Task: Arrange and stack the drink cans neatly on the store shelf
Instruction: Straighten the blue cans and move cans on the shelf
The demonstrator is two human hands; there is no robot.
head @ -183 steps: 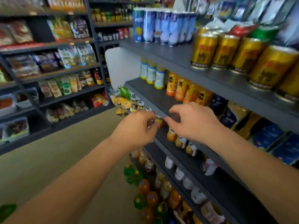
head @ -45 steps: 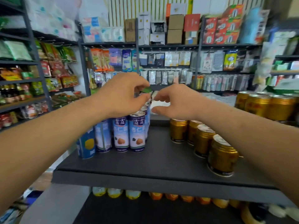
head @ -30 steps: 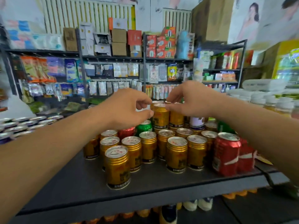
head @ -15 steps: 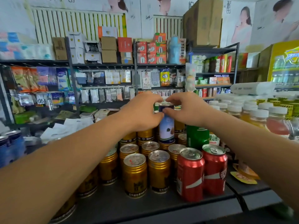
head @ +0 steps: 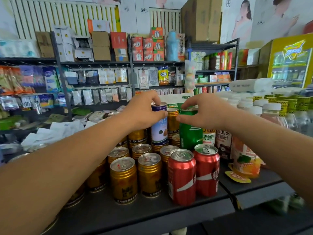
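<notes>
Blue-and-white tall drink can stands atop gold cans on dark shelf, left hand clasping its top. Right hand grips green can's rim just beside it, red cans in front.

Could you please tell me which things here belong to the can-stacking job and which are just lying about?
In the job:
- blue-and-white can, held by left hand
- green can, held by right hand
- gold cans
- red cans
- shelf

Lying about:
- juice cartons
- capped bottles
</notes>
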